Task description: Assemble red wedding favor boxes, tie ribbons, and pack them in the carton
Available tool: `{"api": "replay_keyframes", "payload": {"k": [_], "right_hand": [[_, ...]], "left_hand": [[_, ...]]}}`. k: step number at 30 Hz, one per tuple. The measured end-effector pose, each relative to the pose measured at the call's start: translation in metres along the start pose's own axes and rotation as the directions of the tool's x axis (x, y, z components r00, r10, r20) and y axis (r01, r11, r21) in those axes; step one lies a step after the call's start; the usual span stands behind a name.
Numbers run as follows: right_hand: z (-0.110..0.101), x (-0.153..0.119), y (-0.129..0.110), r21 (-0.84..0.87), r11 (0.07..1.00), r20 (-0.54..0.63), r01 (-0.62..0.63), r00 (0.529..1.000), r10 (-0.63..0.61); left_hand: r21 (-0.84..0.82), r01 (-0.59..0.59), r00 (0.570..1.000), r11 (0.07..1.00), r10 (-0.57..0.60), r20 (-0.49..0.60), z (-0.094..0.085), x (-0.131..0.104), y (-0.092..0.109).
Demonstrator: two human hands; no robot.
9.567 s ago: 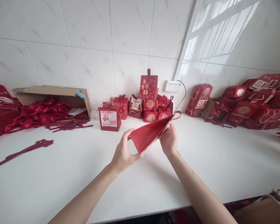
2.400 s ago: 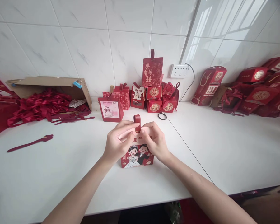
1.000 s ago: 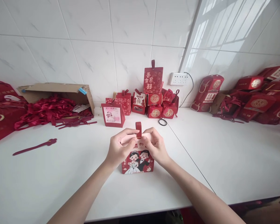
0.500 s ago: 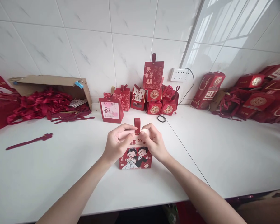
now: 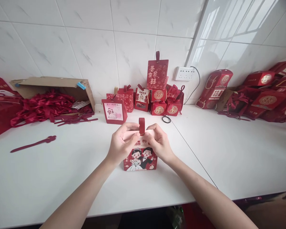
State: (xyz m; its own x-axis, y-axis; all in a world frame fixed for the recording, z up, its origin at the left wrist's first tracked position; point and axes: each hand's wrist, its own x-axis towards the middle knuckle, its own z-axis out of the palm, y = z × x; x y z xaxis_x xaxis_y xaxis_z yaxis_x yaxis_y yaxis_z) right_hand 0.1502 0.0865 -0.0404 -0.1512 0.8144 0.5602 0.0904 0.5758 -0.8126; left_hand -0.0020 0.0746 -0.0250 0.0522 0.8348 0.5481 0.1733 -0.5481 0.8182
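A red gift box (image 5: pixel 141 160) printed with a cartoon bride and groom stands upright on the white table in front of me. A dark red ribbon loop (image 5: pixel 142 125) rises from the middle of its pale top edge. My left hand (image 5: pixel 121 143) pinches that top edge left of the loop, thumb on the front and fingers behind. On the other side my right hand (image 5: pixel 160 144) grips the same edge, its thumb close to the base of the loop. The fingertips behind the box are partly hidden.
Several finished-looking red boxes (image 5: pixel 157 74) stand against the tiled wall, near a power strip (image 5: pixel 185 73). A cardboard box (image 5: pixel 50 82) of red ribbons lies at left, with a loose strap (image 5: pixel 33 144) before it. More red boxes (image 5: pixel 267 98) are piled at right. A black ring (image 5: pixel 166 119) lies mid-table.
The view has shifted slightly. Both hands keep their hold at the top of the box, with little visible change in the fingers.
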Motion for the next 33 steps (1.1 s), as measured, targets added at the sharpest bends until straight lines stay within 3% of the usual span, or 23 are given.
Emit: {"api": "replay_keyframes", "payload": {"k": [3,5,8,10,14,17,21,24,28,30,33], "right_hand": [[-0.006,0.005,0.003,0.061,0.998,-0.102,-0.035,0.994,0.042],[-0.013,0.010,0.009,0.230,0.969,-0.211,-0.089,0.968,0.139],[-0.028,0.020,0.018,0.537,0.831,-0.287,-0.145,0.895,0.341],[-0.036,0.025,0.023,0.653,0.745,-0.289,-0.137,0.864,0.412],[-0.044,0.028,0.027,0.750,0.655,-0.242,-0.091,0.884,0.400],[-0.042,0.027,0.026,0.773,0.618,-0.158,-0.142,0.901,0.405],[-0.035,0.028,0.022,0.729,0.622,-0.105,-0.285,0.852,0.513],[-0.032,0.029,0.021,0.686,0.609,-0.056,-0.399,0.805,0.590],[-0.031,0.030,0.027,0.714,0.456,0.049,-0.531,0.688,0.724],[-0.032,0.031,0.030,0.739,0.421,0.077,-0.526,0.687,0.723],[-0.034,0.030,0.029,0.741,0.470,0.054,-0.480,0.741,0.670]], "left_hand": [[-0.116,-0.002,0.999,0.993,0.007,0.050,0.001,-0.001,-0.006],[-0.129,0.006,0.998,0.992,0.003,0.070,0.001,-0.002,-0.011],[-0.033,0.051,0.997,0.998,-0.048,0.065,0.002,-0.002,-0.016],[0.010,0.100,0.991,0.995,-0.101,0.086,0.005,-0.002,-0.018],[-0.024,0.088,0.989,0.996,-0.084,0.121,0.010,-0.002,-0.015],[-0.085,0.060,0.997,0.995,-0.056,0.056,0.012,-0.002,-0.013],[-0.228,0.250,0.964,0.941,-0.263,-0.026,0.011,0.000,-0.015],[-0.320,0.396,0.913,0.861,-0.405,0.043,0.010,0.003,-0.016],[-0.385,0.414,0.908,0.825,-0.405,0.108,0.008,0.004,-0.015],[-0.378,0.419,0.908,0.825,-0.386,0.164,0.008,0.003,-0.014],[-0.354,0.441,0.894,0.825,-0.368,0.257,0.010,-0.001,-0.015]]}}
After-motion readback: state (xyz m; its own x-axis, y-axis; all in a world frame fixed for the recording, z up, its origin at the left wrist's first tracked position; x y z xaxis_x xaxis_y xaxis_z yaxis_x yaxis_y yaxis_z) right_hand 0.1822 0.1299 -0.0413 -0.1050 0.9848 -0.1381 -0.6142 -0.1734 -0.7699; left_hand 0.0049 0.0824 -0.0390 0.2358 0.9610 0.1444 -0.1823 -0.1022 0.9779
